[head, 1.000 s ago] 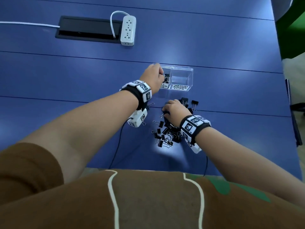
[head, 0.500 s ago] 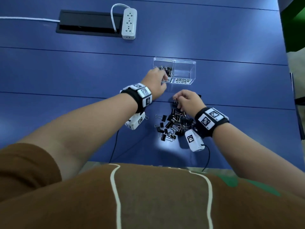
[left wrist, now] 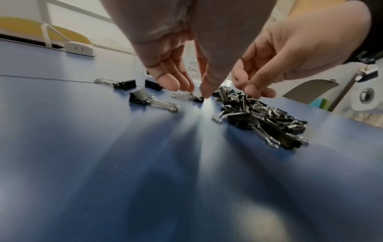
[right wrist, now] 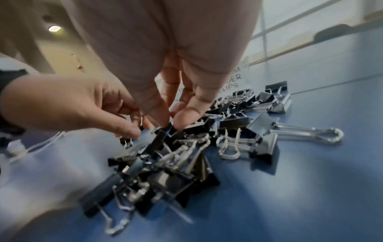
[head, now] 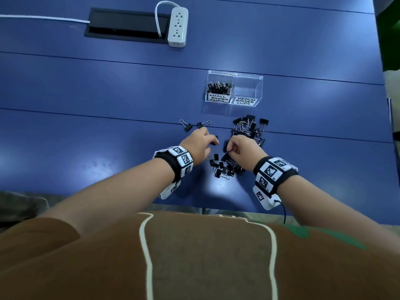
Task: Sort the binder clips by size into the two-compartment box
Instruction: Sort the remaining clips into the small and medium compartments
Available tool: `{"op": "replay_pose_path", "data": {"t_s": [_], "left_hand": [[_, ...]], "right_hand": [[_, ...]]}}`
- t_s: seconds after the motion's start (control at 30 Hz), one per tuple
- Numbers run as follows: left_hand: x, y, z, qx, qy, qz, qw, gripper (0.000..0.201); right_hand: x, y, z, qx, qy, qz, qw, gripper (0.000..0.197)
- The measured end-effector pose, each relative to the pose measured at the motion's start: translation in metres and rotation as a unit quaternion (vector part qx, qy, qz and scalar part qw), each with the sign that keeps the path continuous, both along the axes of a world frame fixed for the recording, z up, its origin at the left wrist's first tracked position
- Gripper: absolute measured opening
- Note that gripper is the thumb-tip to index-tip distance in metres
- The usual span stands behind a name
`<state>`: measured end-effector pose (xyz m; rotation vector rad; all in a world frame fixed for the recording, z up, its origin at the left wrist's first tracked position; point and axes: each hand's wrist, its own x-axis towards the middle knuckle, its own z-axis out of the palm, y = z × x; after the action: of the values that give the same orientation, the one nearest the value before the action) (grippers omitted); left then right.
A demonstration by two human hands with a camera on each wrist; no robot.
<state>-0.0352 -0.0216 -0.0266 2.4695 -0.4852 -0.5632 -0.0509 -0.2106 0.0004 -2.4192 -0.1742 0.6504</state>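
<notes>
Pinching a small clip [right wrist: 126, 141] off the counter [head: 108, 126] with the left hand [head: 198, 146], gripping a second clip [right wrist: 164, 132] in the pile [head: 227, 167] with the right hand [head: 241, 148]; probably worth lifting slowly, shaking snagged handles loose.

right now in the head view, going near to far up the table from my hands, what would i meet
pile of binder clips → two-compartment box → power strip
</notes>
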Motion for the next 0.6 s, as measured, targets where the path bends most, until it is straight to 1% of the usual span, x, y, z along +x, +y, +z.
{"op": "replay_pose_path", "data": {"t_s": [0.07,0.1,0.13,0.2,0.27,0.3,0.43,0.5,0.6], "left_hand": [[0.0,0.002,0.002,0.003,0.0,0.006,1.0,0.023],[-0.001,0.002,0.002,0.011,0.007,0.002,1.0,0.02],[-0.003,0.001,0.002,0.019,0.015,-0.004,1.0,0.019],[-0.009,-0.003,0.001,0.034,0.031,-0.021,0.999,0.024],[-0.014,-0.008,0.0,0.042,0.037,-0.027,0.998,0.029],[-0.015,-0.011,0.0,0.044,0.036,-0.025,0.998,0.029],[-0.014,-0.016,0.003,0.049,0.021,-0.012,0.999,0.015],[-0.012,-0.016,0.006,0.042,0.021,-0.003,0.999,0.011],[-0.008,-0.015,0.009,0.01,0.042,0.045,0.998,0.01]], "right_hand": [[-0.004,-0.004,-0.001,0.015,-0.012,-0.028,0.999,0.013],[-0.007,-0.005,-0.001,0.012,-0.014,-0.026,1.0,0.013],[-0.011,-0.007,0.0,0.001,-0.014,-0.01,1.0,0.012],[-0.02,-0.009,0.0,-0.041,-0.01,0.048,0.998,0.011],[-0.025,-0.01,-0.002,-0.08,-0.008,0.094,0.992,0.018],[-0.027,-0.01,-0.003,-0.087,-0.009,0.099,0.991,0.018],[-0.023,-0.006,-0.007,-0.078,-0.029,0.074,0.994,0.01],[-0.019,-0.003,-0.009,-0.069,-0.041,0.052,0.995,0.007],[-0.012,-0.001,-0.012,-0.067,-0.053,0.033,0.996,0.012]]}}
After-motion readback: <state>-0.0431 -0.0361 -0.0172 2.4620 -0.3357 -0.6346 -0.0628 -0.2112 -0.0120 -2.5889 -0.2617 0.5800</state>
